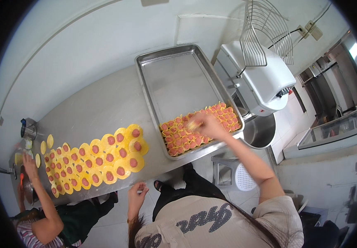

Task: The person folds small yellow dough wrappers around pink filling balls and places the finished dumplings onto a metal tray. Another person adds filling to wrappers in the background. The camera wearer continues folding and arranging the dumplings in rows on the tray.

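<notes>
My right hand (208, 125) is over the deep metal tray (172, 78), its fingers pinching a small dumpling (193, 125) in a yellow wrapper with pink filling. Beneath it, several open-topped dumplings (184, 142) stand packed in rows across the tray's near end. My left hand (138, 194) hangs just off the table's front edge, fingers curled together; whatever they may hold is too small to make out. Left of the tray, round yellow wrappers (100, 161) lie overlapping on the steel table, each with a lump of pink meat filling (109, 176) in its middle.
A co-worker's hand (30, 167) reaches over the table's left end, beside a dark bowl (28, 192) and a clear jug (30, 131). Right of the tray stands a white mixer (257, 74) with a wire guard and steel bowl (261, 131). A plastic stool (244, 177) is below.
</notes>
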